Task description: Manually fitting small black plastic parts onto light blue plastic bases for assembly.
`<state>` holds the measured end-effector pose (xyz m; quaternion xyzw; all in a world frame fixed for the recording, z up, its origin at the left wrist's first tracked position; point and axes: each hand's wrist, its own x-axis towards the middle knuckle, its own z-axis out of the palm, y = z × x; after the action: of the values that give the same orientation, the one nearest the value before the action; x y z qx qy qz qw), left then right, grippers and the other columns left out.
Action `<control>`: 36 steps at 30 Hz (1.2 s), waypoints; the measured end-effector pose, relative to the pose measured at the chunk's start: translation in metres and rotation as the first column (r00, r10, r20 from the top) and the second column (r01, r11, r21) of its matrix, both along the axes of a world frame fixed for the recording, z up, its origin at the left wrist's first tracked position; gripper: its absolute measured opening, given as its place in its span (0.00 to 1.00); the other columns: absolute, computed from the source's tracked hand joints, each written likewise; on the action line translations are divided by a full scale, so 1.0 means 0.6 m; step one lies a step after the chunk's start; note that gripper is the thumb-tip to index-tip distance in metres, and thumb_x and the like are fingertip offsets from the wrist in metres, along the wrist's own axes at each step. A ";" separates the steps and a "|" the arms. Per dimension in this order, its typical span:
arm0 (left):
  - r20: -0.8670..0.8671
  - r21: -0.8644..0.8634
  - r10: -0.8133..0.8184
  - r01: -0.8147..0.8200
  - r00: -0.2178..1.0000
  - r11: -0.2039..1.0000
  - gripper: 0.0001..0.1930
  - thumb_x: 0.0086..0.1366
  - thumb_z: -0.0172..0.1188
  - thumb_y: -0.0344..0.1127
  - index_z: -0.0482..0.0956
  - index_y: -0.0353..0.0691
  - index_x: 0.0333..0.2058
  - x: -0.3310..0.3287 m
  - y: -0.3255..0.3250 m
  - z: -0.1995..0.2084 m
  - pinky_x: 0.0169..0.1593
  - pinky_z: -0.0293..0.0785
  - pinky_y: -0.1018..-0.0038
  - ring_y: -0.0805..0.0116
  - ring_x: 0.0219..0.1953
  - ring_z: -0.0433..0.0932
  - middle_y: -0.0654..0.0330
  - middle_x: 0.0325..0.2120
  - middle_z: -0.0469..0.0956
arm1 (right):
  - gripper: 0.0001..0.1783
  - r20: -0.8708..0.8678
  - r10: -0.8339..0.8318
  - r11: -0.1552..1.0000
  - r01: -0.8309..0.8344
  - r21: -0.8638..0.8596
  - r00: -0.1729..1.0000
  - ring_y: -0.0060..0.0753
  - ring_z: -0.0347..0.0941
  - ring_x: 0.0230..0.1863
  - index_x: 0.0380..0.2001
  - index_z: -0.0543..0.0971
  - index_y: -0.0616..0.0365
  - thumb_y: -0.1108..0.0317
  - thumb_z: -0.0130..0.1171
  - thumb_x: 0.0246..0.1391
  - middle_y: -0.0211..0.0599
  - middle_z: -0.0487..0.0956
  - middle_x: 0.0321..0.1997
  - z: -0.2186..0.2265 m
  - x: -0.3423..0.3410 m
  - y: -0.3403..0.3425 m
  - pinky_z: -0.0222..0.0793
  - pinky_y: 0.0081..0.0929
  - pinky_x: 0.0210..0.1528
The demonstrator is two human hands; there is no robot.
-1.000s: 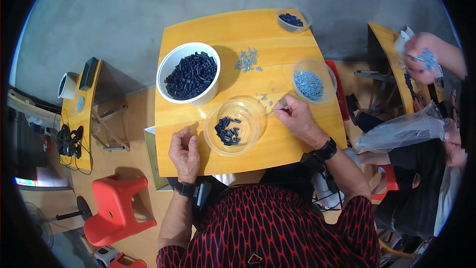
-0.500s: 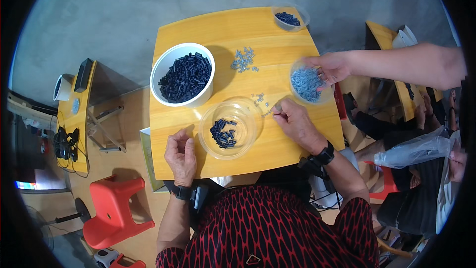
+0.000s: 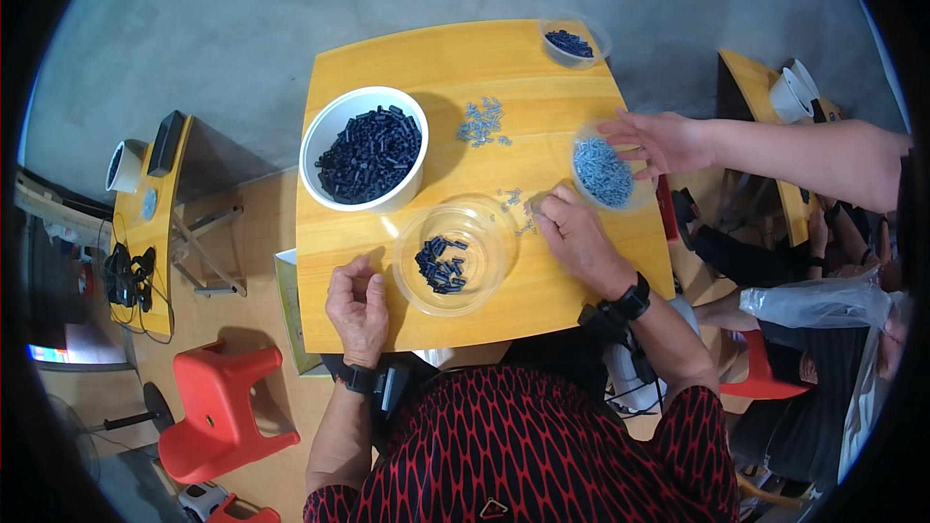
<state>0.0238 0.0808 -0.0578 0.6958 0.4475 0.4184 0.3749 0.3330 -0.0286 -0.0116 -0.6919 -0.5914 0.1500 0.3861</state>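
My left hand point(image 3: 356, 312) rests on the yellow table left of a clear plastic bowl point(image 3: 402, 276), its fingers curled together; whatever they may hold is hidden. Short dark plastic tubes point(image 3: 444, 266) lie inside that bowl. To the bowl's right, my right hand point(image 3: 581, 240) is closed in a pinch at the table top, and I cannot make out anything between the fingertips. Beside those fingertips is a small scatter of silvery screw-like pieces point(image 3: 511, 199). Another person's hand point(image 3: 659, 143) reaches from the right over a clear tub of similar bluish-silver pieces point(image 3: 603, 172), fingers spread.
A white bucket point(image 3: 308, 160) full of dark tubes stands at the table's left. Behind sits a loose pile of silvery pieces point(image 3: 481, 123), and a clear bowl with dark tubes point(image 3: 570, 43) is at the far right corner. A red stool point(image 3: 218, 407) stands on the floor.
The other person's hand has lifted slightly out of the tub and its fingers have spread. My hands hold nearly the same places. The whole view has shifted a little.
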 end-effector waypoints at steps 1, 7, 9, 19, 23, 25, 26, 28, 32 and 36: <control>0.000 0.000 0.002 -0.002 1.000 1.000 0.12 0.62 0.61 0.22 0.78 0.33 0.44 0.000 -0.001 0.000 0.38 0.75 0.76 0.73 0.29 0.75 0.60 0.30 0.76 | 0.05 0.048 0.005 1.000 -0.006 0.010 0.999 0.55 0.73 0.38 0.33 0.76 0.66 0.75 0.54 0.57 0.51 0.73 0.33 0.001 0.001 0.008 0.69 0.44 0.40; -0.002 0.019 0.009 -0.009 1.000 1.000 0.11 0.61 0.61 0.22 0.78 0.32 0.44 0.001 0.000 0.001 0.37 0.75 0.76 0.72 0.29 0.75 0.59 0.31 0.76 | 0.07 0.135 0.051 0.998 -0.048 -0.028 0.989 0.56 0.74 0.38 0.35 0.78 0.68 0.77 0.52 0.56 0.53 0.74 0.33 -0.003 0.003 0.023 0.69 0.44 0.40; -0.028 0.026 0.007 -0.006 1.000 1.000 0.11 0.61 0.62 0.23 0.78 0.32 0.43 0.003 -0.001 0.003 0.37 0.75 0.75 0.72 0.29 0.76 0.59 0.31 0.76 | 0.08 0.152 0.069 0.998 -0.066 -0.021 0.986 0.56 0.74 0.37 0.36 0.79 0.68 0.77 0.52 0.56 0.53 0.74 0.33 -0.011 0.008 0.020 0.69 0.43 0.39; -0.043 0.046 0.003 -0.001 0.999 0.999 0.11 0.60 0.62 0.23 0.78 0.32 0.43 0.000 0.002 -0.001 0.37 0.75 0.74 0.70 0.28 0.76 0.58 0.31 0.77 | 0.10 0.179 0.076 0.997 -0.070 -0.041 0.981 0.53 0.74 0.36 0.38 0.80 0.67 0.79 0.53 0.54 0.52 0.75 0.34 -0.006 0.004 0.033 0.70 0.41 0.38; -0.037 0.039 0.002 0.000 0.999 0.999 0.11 0.60 0.62 0.23 0.78 0.32 0.43 0.003 -0.001 0.005 0.37 0.75 0.74 0.70 0.28 0.76 0.58 0.31 0.77 | 0.09 -0.007 0.013 0.999 -0.013 0.044 1.000 0.53 0.75 0.35 0.37 0.81 0.67 0.78 0.56 0.53 0.51 0.75 0.34 -0.016 0.007 0.028 0.71 0.42 0.38; -0.040 0.037 0.002 0.000 0.999 0.999 0.11 0.60 0.62 0.23 0.78 0.32 0.43 0.001 -0.001 0.005 0.37 0.75 0.74 0.70 0.28 0.76 0.58 0.31 0.77 | 0.08 0.002 0.016 0.998 -0.017 0.057 1.000 0.54 0.75 0.35 0.35 0.81 0.67 0.77 0.57 0.52 0.50 0.75 0.33 -0.012 0.008 0.032 0.71 0.43 0.39; -0.044 0.040 -0.002 0.003 0.999 0.999 0.11 0.60 0.62 0.23 0.78 0.32 0.43 0.001 0.001 0.004 0.36 0.75 0.74 0.70 0.28 0.76 0.58 0.30 0.77 | 0.07 0.013 0.016 0.997 -0.017 0.072 1.000 0.54 0.75 0.35 0.34 0.80 0.67 0.76 0.58 0.52 0.50 0.75 0.33 -0.009 0.008 0.034 0.71 0.43 0.39; -0.047 0.043 -0.006 0.008 0.999 0.999 0.11 0.60 0.61 0.23 0.78 0.32 0.43 0.001 0.000 0.004 0.36 0.75 0.74 0.71 0.28 0.76 0.58 0.30 0.77 | 0.06 0.031 0.032 0.998 -0.033 0.048 0.999 0.54 0.75 0.35 0.33 0.80 0.66 0.76 0.58 0.52 0.50 0.75 0.33 -0.008 0.004 0.041 0.71 0.43 0.39; -0.053 0.042 0.012 -0.009 0.999 0.999 0.12 0.60 0.62 0.23 0.78 0.33 0.43 0.003 -0.002 0.005 0.36 0.74 0.74 0.71 0.28 0.75 0.58 0.29 0.76 | 0.05 0.155 0.072 0.997 -0.065 -0.052 0.985 0.55 0.75 0.34 0.30 0.79 0.65 0.74 0.59 0.52 0.49 0.74 0.31 -0.001 -0.005 0.047 0.71 0.45 0.38; -0.039 0.036 0.012 -0.011 0.999 0.999 0.12 0.60 0.62 0.23 0.78 0.33 0.43 0.002 -0.001 -0.002 0.36 0.74 0.74 0.70 0.27 0.75 0.59 0.29 0.76 | 0.04 0.203 0.081 0.993 -0.060 -0.104 0.976 0.55 0.75 0.33 0.28 0.79 0.64 0.73 0.60 0.51 0.48 0.74 0.30 -0.005 -0.003 0.052 0.72 0.46 0.37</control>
<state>0.0251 0.0804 -0.0589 0.7080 0.4511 0.4147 0.3510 0.3309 0.0026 -0.0145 -0.7002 -0.6446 0.1196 0.2827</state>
